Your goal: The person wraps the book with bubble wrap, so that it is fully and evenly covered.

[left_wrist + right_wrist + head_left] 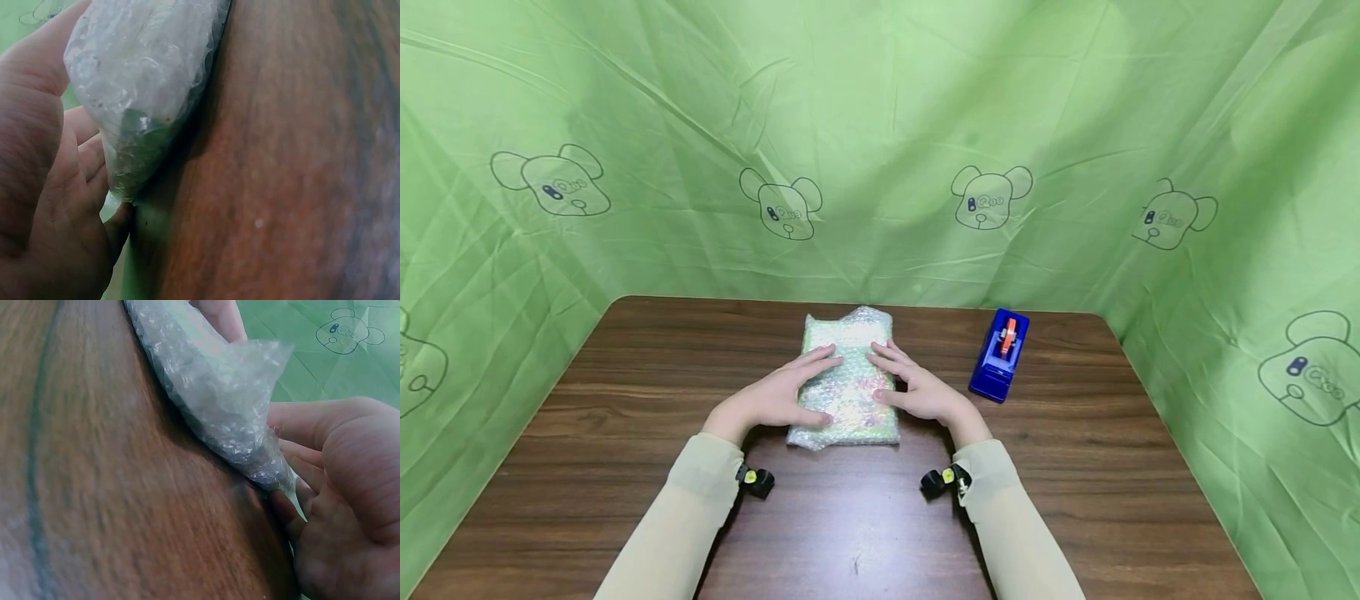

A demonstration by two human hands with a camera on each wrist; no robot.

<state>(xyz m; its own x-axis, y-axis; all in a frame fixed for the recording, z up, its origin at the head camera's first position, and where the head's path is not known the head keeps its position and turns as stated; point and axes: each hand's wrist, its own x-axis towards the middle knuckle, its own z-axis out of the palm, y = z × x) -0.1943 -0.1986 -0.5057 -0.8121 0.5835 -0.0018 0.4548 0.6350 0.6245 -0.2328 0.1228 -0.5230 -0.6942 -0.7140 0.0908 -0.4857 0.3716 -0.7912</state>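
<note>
A flat rectangular package in clear bubble wrap (pixel 852 392) lies on the table, with pale green and a little pink showing through. My left hand (pixel 772 398) is at its left side, fingers spread and mostly straight over the top. From the other side, my right hand (pixel 927 393) lies over the right edge in much the same way. In the left wrist view, a folded corner of the bubble wrap (pixel 144 69) sits beside the palm. Loose wrap (pixel 231 394) sticks up near the thumb in the right wrist view. Some fingers are hidden behind the package there.
A blue tape dispenser (pixel 994 377) with an orange wheel stands to the right of the package. The dark wooden table (pixel 625 400) is enclosed at the back and sides by a green cloth (pixel 880 125) with printed bear outlines.
</note>
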